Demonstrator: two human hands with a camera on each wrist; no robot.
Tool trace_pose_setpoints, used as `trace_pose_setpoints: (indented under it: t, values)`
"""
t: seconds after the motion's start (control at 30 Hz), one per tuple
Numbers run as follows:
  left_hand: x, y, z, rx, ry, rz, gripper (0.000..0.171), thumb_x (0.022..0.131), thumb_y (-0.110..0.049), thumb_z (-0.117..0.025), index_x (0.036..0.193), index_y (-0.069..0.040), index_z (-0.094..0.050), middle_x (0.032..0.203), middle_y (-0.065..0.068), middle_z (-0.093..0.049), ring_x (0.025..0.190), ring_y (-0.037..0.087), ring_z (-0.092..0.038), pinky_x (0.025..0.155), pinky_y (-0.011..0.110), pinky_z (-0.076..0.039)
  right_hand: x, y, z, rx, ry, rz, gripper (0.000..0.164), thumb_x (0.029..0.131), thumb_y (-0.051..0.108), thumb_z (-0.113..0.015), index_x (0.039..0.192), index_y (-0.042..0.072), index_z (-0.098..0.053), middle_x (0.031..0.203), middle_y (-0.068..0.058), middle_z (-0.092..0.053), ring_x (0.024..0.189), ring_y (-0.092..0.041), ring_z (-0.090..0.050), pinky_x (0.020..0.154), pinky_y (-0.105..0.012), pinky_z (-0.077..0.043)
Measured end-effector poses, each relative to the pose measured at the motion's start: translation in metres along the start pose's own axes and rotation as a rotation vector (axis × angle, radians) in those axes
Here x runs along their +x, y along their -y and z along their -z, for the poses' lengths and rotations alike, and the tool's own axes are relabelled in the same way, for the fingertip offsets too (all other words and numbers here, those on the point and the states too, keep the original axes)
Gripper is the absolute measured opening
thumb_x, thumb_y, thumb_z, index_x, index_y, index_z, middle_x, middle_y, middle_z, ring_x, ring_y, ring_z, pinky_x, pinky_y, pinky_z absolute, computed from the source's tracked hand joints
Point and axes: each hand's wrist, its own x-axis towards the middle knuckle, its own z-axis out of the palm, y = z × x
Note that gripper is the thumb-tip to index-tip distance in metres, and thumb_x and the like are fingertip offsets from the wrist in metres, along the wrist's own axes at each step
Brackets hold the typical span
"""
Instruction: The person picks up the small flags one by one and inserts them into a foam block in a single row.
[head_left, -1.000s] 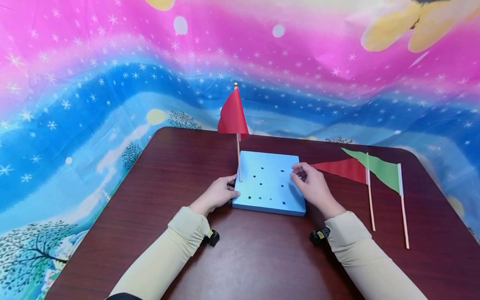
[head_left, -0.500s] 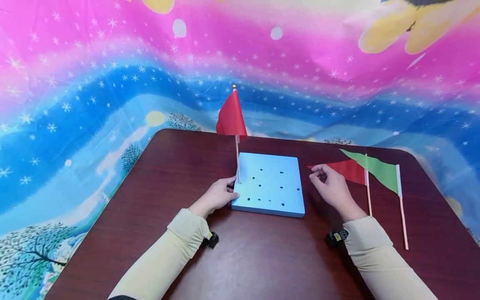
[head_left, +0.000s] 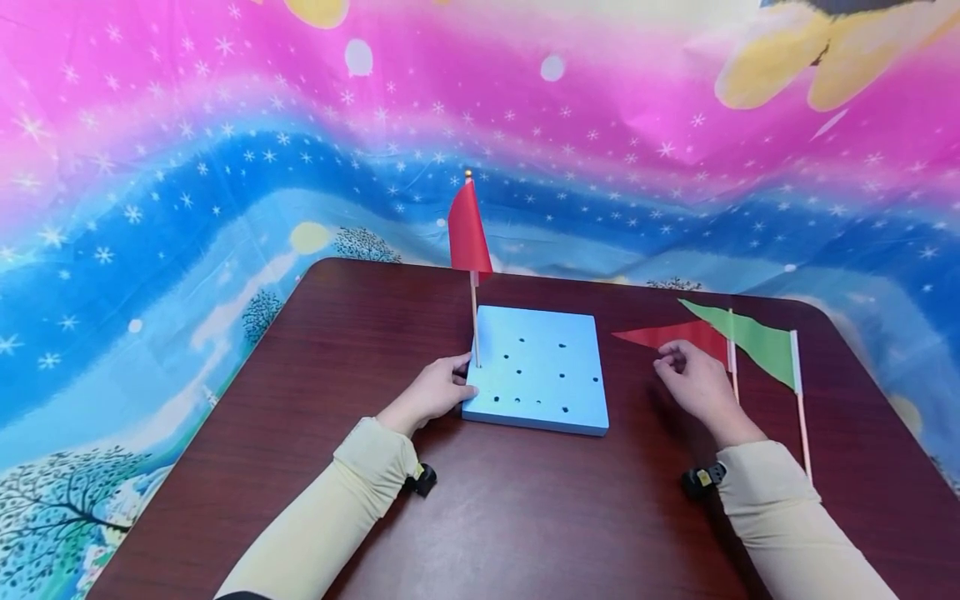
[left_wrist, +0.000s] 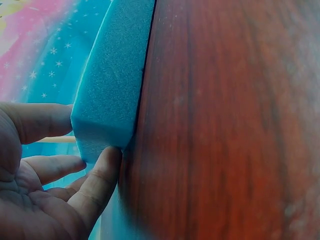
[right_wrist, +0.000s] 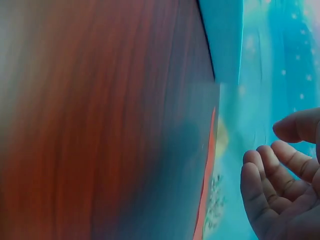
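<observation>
My left hand (head_left: pixel 429 393) grips the left edge of a light-blue foam board (head_left: pixel 542 385) dotted with small holes. In the left wrist view, its thumb and fingers spread round the corner of the board (left_wrist: pixel 112 75). A red flag (head_left: pixel 468 235) with a gold-tipped wooden stick stands upright in a hole near that edge. To the right, my right hand (head_left: pixel 697 379) hovers over the table with loosely bent fingers and nothing in them. It overlaps a red pennant (head_left: pixel 693 333) lying on the table. Beyond lies a green pennant (head_left: pixel 767 343), its stick partly hidden by the right sleeve.
The dark wooden table (head_left: pixel 517 517) has rounded far corners. Behind it hangs a pink and blue patterned cloth (head_left: pixel 615 133). Black wrist cameras sit at both cuffs (head_left: pixel 768 479).
My right hand has left the board's right side and moved right, to the red pennant. The left hand stays at the board; the upright flag's cloth has swung slightly.
</observation>
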Motion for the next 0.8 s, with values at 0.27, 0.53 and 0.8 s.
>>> trace_pose_setpoints:
  t: [0.27, 0.53, 0.8]
  values:
    - [-0.001, 0.001, 0.001, 0.004, 0.004, -0.020, 0.068, 0.093, 0.000, -0.069, 0.155, 0.004, -0.041, 0.133, 0.020, -0.061, 0.115, 0.032, -0.063, 0.088, 0.036, -0.056, -0.005, -0.028, 0.012, -0.080, 0.006, -0.042, 0.025, 0.099, 0.011, -0.060, 0.115, -0.008, -0.060, 0.102, -0.027, -0.065, 0.090, -0.040, -0.061, 0.082, -0.058, -0.050]
    - [-0.004, 0.006, 0.005, 0.026, -0.019, 0.013, 0.069, 0.094, -0.001, -0.069, 0.157, 0.000, -0.040, 0.139, 0.020, -0.057, 0.116, 0.030, -0.061, 0.086, 0.036, -0.056, -0.005, -0.045, 0.020, -0.112, 0.019, -0.078, 0.029, 0.100, 0.014, -0.059, 0.115, -0.010, -0.060, 0.100, -0.026, -0.066, 0.083, -0.036, -0.061, 0.074, -0.051, -0.050]
    - [0.000, 0.003, 0.000, 0.020, 0.004, -0.003, 0.069, 0.095, -0.001, -0.069, 0.157, 0.001, -0.039, 0.139, 0.021, -0.056, 0.118, 0.031, -0.060, 0.087, 0.037, -0.056, -0.013, -0.069, 0.040, -0.169, 0.011, -0.130, 0.028, 0.097, 0.013, -0.058, 0.110, -0.012, -0.058, 0.091, -0.025, -0.065, 0.083, -0.042, -0.059, 0.074, -0.056, -0.050]
